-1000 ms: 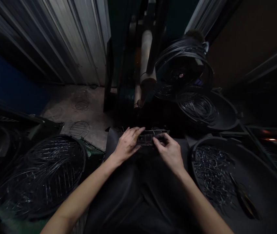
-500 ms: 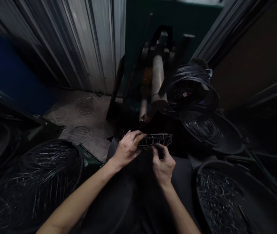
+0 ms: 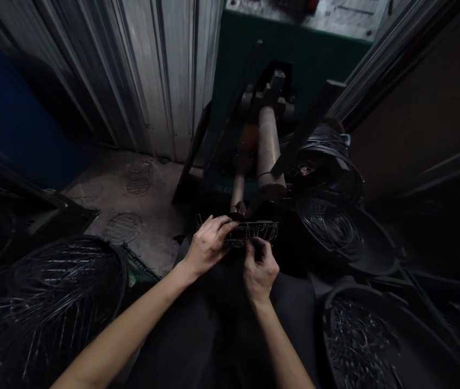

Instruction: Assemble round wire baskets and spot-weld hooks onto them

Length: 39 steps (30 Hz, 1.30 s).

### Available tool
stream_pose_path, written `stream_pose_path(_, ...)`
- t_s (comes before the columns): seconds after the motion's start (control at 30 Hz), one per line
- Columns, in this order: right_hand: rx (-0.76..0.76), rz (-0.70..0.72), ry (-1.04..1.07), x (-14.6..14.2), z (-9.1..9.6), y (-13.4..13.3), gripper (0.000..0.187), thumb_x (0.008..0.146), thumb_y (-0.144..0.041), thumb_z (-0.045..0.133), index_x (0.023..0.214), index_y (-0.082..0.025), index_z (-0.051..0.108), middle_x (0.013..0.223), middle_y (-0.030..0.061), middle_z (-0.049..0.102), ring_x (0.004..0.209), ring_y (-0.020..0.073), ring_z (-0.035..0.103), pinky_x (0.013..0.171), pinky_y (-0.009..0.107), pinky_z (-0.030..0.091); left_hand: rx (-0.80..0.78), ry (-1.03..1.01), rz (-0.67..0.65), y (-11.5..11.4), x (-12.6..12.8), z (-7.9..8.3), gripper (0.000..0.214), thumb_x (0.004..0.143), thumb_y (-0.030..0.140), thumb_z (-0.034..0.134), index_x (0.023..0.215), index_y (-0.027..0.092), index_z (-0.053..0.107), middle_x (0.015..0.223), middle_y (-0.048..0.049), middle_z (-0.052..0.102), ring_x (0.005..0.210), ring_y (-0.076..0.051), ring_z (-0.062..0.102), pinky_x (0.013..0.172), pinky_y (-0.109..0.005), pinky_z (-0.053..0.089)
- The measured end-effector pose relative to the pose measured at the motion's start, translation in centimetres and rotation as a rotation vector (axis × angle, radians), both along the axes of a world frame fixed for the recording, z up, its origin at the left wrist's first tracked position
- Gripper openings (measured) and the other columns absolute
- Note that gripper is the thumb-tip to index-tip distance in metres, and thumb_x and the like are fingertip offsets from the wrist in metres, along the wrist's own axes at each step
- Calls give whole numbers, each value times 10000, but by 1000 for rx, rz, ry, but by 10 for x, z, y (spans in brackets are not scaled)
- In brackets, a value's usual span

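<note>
A small wire basket (image 3: 246,231) is held low before me, just under the front of the machine's arms. My left hand (image 3: 209,240) grips its left part, with the fingers over the top wires and the thumb side hidden in part. At the near lower edge, right of the middle, my right hand (image 3: 260,267) pinches with thumb and forefinger; whether a small loose piece sits in that pinch is too dark to tell. Beyond the basket are the thick upper cylinder (image 3: 269,146) and the thinner lower rod (image 3: 238,189) of the green machine (image 3: 233,81).
To the left stands a tub (image 3: 124,270) full of wire pieces. A basin (image 3: 379,254) with coiled wire and another basin (image 3: 416,324) with small bent wire parts are at the right. Round wire grids (image 3: 123,227) lie on the floor (image 3: 152,205). A corrugated wall (image 3: 132,70) rises behind.
The view has tilted up slightly, so the machine sits lower in it. Both hands and the basket appear a little further left, with the same hold.
</note>
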State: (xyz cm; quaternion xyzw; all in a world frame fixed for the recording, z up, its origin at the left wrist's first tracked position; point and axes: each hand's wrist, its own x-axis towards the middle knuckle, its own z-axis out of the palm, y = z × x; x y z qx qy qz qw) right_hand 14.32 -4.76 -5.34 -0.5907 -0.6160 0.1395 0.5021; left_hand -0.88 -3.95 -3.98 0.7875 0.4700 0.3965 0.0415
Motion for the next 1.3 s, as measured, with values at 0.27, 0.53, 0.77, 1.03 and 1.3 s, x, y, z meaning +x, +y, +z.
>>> stream_pose_path(0.27,19,-37,14,-5,-4,7,259,867,-414,516,893,-170,601,836,68,682,764,178,645,718,273,480,19,10,4,9,-1,-1,505,785,157,600,1257,199,425,1203,-100,572,1145,-215,549,1048,-470,389)
stream_pose_path(0.53,5,-45,65,-6,-5,7,262,865,-425,516,892,-175,590,843,68,677,779,173,638,732,273,481,8,3,1,10,0,0,505,793,167,585,1268,212,420,1208,-98,571,1152,-216,548,1047,-473,386)
stream_pose_path(0.77,30,-128,37,-15,-5,14,295,866,-456,491,887,-176,583,834,85,675,771,189,646,714,283,483,18,1,46,12,2,-1,522,775,162,607,1258,201,413,1202,-101,574,1147,-219,548,1044,-468,390)
stream_pose_path(1.03,62,-112,33,-16,-9,18,299,870,-453,491,889,-171,586,839,86,678,775,191,649,717,281,481,20,23,67,12,1,1,501,783,191,616,1247,200,429,1197,-94,577,1142,-214,552,1048,-454,389)
stream_pose_path(1.3,105,-80,31,-19,-8,19,244,889,-378,479,879,-162,592,826,74,680,765,170,648,718,267,489,60,72,47,16,-4,4,520,790,158,595,1273,207,410,1218,-93,572,1170,-209,535,1059,-441,374)
